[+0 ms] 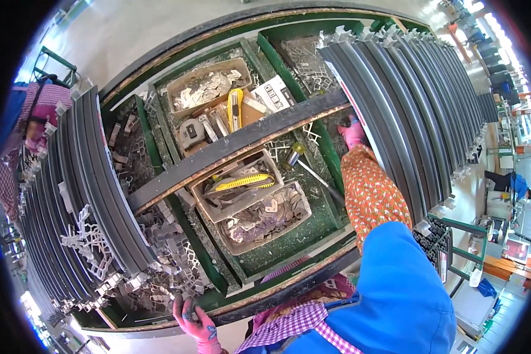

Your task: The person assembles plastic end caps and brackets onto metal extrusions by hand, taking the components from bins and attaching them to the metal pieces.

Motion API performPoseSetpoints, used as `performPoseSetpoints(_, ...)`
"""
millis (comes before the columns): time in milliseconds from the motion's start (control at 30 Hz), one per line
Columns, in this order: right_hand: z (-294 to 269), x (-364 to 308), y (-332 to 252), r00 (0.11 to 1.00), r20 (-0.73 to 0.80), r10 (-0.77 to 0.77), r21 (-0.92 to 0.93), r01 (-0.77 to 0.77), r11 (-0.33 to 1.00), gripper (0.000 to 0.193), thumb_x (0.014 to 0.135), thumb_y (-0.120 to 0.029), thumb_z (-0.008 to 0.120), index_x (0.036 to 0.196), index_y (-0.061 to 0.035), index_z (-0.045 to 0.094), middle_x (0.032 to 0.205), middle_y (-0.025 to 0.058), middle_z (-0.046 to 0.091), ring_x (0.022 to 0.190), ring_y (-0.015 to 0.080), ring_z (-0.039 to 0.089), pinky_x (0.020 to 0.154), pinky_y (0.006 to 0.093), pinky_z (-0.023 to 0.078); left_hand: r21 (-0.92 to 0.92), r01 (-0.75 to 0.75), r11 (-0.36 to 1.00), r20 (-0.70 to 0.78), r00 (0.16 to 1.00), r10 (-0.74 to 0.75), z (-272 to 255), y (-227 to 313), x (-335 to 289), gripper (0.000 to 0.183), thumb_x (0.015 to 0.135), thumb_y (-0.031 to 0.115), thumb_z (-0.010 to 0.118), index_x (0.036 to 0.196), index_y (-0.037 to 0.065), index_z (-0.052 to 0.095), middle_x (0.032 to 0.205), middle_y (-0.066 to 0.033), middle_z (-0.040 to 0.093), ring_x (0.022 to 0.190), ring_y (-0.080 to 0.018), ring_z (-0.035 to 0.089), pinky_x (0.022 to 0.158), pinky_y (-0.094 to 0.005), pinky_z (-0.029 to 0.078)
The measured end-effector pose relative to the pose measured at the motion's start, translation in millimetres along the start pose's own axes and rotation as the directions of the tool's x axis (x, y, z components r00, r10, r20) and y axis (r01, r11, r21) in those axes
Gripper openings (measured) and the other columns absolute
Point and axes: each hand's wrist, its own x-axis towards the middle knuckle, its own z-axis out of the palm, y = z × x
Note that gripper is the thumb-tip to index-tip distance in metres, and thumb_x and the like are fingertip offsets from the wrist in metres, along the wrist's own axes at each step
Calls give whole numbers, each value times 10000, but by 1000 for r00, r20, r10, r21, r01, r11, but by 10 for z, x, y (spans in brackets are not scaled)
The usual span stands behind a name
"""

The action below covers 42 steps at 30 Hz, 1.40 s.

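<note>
My left hand, in a pink glove with dark fingertips, is at the near edge of the bench. Its fingers are loosely bent and apart, with nothing visible between them, close to a heap of small metal clips. My right hand, also pink-gloved, reaches forward beside the nearest dark metal bar of the right-hand stack. Its thumb and a finger stand apart; the other fingers are partly hidden by the bar's edge. A screwdriver with a yellow-and-black handle lies left of my right forearm.
Another stack of dark bars fills the left side. A black crossbar spans the green bench. Trays hold metal plates, a yellow cutter and clips; another yellow cutter lies beside a tape measure. A person stands at left.
</note>
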Motion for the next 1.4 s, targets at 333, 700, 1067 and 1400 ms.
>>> performPoseSetpoints(333, -112, -575, 458, 995, -83, -58, -17, 56, 998, 940, 608, -511, 751, 1368, -132, 347, 1420, 183, 291, 1330, 326, 237, 1088, 409, 193, 30, -68, 997, -19, 997, 69, 21, 6, 38, 272, 777, -37, 524, 1041, -5, 584, 1163, -191, 503, 1069, -345, 508, 910, -414, 414)
performPoseSetpoints(700, 70, -184, 230, 981, 155, 118, -364, -54, 930, 1070, 558, -556, 768, 1409, -186, 236, 1469, 152, 158, 1331, 381, 179, 1078, 451, 216, 59, -46, 997, 0, 999, 46, 30, 32, 21, 270, 782, -65, 510, 1037, -11, 578, 1159, -179, 507, 1073, -331, 509, 909, -403, 424)
performPoseSetpoints(1067, -48, 186, 202, 995, 56, 77, -73, -73, 995, 980, 570, -421, 800, 1363, -108, 317, 1408, 173, 307, 1288, 350, 301, 1057, 405, 262, 15, -37, 999, -2, 999, 37, 71, -14, 28, 237, 767, -35, 510, 984, -4, 599, 1105, -199, 533, 978, -359, 554, 825, -419, 461)
performPoseSetpoints(1400, -343, -515, 296, 975, 174, 140, 267, -184, 946, 1009, 560, -368, 812, 1370, -66, 292, 1406, 180, 316, 1296, 330, 298, 1072, 373, 234, 14, -95, 995, -4, 995, 95, 24, 35, 61, 224, 764, -62, 501, 957, 0, 595, 1064, -178, 543, 916, -339, 580, 773, -403, 484)
